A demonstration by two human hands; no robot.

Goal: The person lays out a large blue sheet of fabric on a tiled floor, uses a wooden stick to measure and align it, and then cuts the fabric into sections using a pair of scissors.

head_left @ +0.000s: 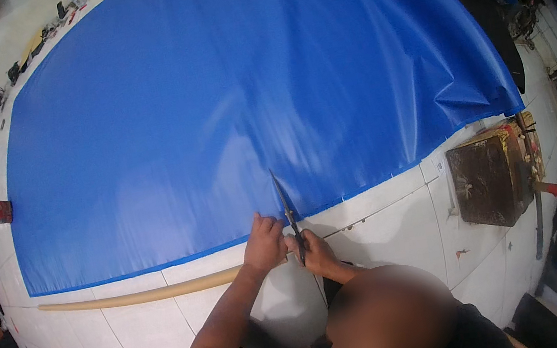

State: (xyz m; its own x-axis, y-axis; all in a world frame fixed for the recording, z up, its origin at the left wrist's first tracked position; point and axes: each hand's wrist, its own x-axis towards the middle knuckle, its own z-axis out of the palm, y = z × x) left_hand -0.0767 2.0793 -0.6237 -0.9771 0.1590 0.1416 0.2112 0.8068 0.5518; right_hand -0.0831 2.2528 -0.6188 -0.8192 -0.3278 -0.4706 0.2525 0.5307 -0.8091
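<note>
A large blue plastic sheet (143, 136) is spread over the tiled floor, its near edge running just in front of my hands. My right hand (319, 252) is closed round the handles of a pair of dark scissors (287, 209). The long blades point away from me and lie over the sheet near its edge; whether they are parted is hard to make out. Just left of the scissors, my left hand (265, 242) has its fingers curled at the sheet's near edge, gripping it. The exact pinch is partly hidden.
A long tan tube (145, 295) lies on the floor along the near edge, reaching toward my left hand. To the right stands a worn brown box (488, 182). A small red tin (3, 211) sits at the sheet's left edge. Folds rise at the sheet's right side.
</note>
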